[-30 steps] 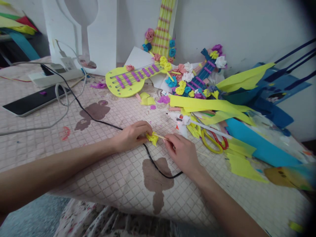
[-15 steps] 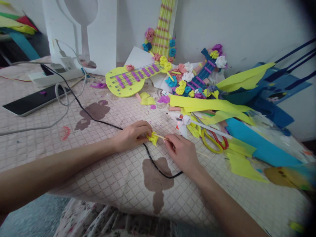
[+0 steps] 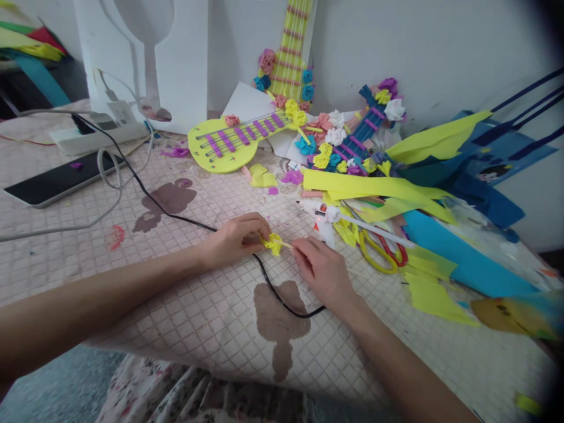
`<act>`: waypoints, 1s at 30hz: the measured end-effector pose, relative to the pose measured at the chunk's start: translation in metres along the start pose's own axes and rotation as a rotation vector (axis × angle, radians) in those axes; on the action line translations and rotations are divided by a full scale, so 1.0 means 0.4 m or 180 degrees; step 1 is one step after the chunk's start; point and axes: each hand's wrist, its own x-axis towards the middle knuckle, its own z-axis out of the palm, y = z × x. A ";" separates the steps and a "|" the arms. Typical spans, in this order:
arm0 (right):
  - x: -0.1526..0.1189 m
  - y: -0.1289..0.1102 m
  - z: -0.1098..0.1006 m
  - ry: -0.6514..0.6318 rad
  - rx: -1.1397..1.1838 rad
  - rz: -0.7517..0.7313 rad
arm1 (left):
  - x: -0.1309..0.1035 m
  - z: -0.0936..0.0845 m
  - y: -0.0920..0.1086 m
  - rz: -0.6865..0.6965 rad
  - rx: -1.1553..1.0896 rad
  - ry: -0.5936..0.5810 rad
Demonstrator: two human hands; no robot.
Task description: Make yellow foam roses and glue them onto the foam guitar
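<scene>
A small yellow crepe paper flower (image 3: pixel 275 243) is pinched at its left side by the fingertips of my left hand (image 3: pixel 238 238). From the flower a thin wooden stick (image 3: pixel 285 244) runs right into the closed fingers of my right hand (image 3: pixel 324 267). The stick's pale far end shows faintly beyond that hand. Just behind my right hand stands a white glue gun (image 3: pixel 325 220) with a small red light and a long glue stick in its back. A black cable (image 3: pixel 282 296) passes under my left hand and curves toward my right wrist.
Yellow paper strips (image 3: pixel 370 187), scissors (image 3: pixel 379 252) and blue paper (image 3: pixel 462 252) lie to the right. Toy guitars, one yellow (image 3: pixel 224 144) and one blue (image 3: pixel 361 135), are at the back with paper flowers. A black tablet-like slab (image 3: pixel 61 179) and a power strip (image 3: pixel 97 138) are left.
Both hands have shifted very slightly left, and the yellow flower has turned and risen a little between them. Everything else stays in place.
</scene>
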 end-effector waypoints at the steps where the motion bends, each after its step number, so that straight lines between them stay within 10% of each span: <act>1: 0.000 0.001 0.001 0.0009 0.0062 -0.0058 | 0.000 -0.001 0.000 -0.0076 -0.0058 0.0012; 30: 0.023 -0.051 0.016 0.0443 0.0781 0.0125 | 0.000 0.009 -0.002 -0.0588 -0.0672 0.0134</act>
